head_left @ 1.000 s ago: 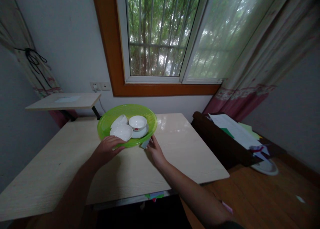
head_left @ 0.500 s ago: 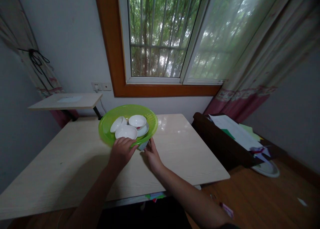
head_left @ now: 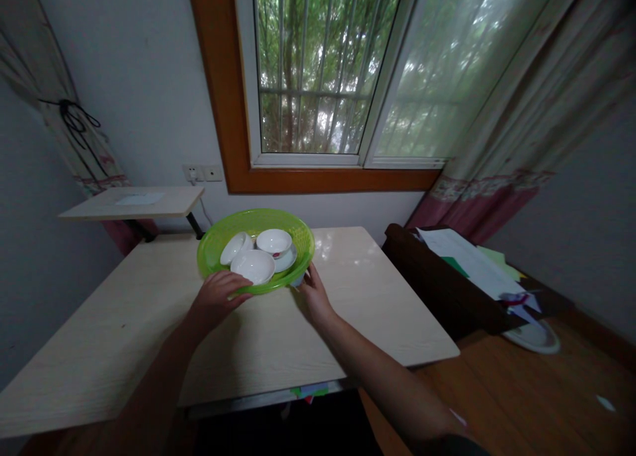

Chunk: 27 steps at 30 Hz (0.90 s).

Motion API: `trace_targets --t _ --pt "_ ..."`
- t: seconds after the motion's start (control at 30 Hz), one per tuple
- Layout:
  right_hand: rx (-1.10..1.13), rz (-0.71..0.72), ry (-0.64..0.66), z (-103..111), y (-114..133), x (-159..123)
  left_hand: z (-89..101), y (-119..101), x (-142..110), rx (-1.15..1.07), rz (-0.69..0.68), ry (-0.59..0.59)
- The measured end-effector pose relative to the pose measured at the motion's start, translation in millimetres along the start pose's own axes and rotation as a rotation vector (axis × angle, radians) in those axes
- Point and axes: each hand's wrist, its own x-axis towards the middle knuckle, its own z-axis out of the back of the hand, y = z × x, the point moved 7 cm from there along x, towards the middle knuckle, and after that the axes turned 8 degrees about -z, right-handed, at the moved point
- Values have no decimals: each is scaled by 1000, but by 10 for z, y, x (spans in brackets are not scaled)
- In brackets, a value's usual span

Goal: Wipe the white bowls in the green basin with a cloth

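A green plastic basket [head_left: 206, 257] stands at the far side of the pale table, its near rim seemingly tipped up a little. Inside lie several white bowls, among them a near bowl [head_left: 252, 268], a tilted left bowl [head_left: 235, 247] and a right bowl [head_left: 274, 242] with a red mark, resting over another white dish [head_left: 287, 260]. My left hand [head_left: 216, 298] is closed on the basket's near-left rim. My right hand [head_left: 315, 297] is under the near-right rim, at a small light-blue piece [head_left: 297, 281] that looks like cloth; its fingertips are partly hidden by the basket.
The wooden table [head_left: 377, 297] extends around the basket. A small raised shelf [head_left: 134, 204] with a paper stands at back left. Right of the table is a dark brown piece of furniture [head_left: 422, 277] bearing papers. A window and wall are behind.
My left hand has slid left along the basket's near rim. My right hand has moved slightly right and up along the underside with the light-blue piece. The bowls keep their places.
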Motion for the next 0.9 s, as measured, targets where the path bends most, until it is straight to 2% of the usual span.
trace_targets --t 0.2,0.33,0.43,0.57,0.67,0.77,0.9 --pt "21 -80 -6 -91 -278 -253 -135 -368 177 102 95 -44" --pt "8 -79 -11 -83 -264 -273 -186 -504 251 118 116 -46" --pt "13 -81 -37 -21 -130 -192 -171 -400 189 93 69 -21" --pt "2 -90 -38 10 102 -11 -95 -88 29 67 32 49" --pt "-27 -86 -22 -7 208 89 -52 65 -40 33 7 101" --pt "-36 -89 -28 -6 162 79 -38 83 -51 21 2 83" --pt "-45 -109 -3 -37 -60 -100 -79 -73 -3 49 31 7"
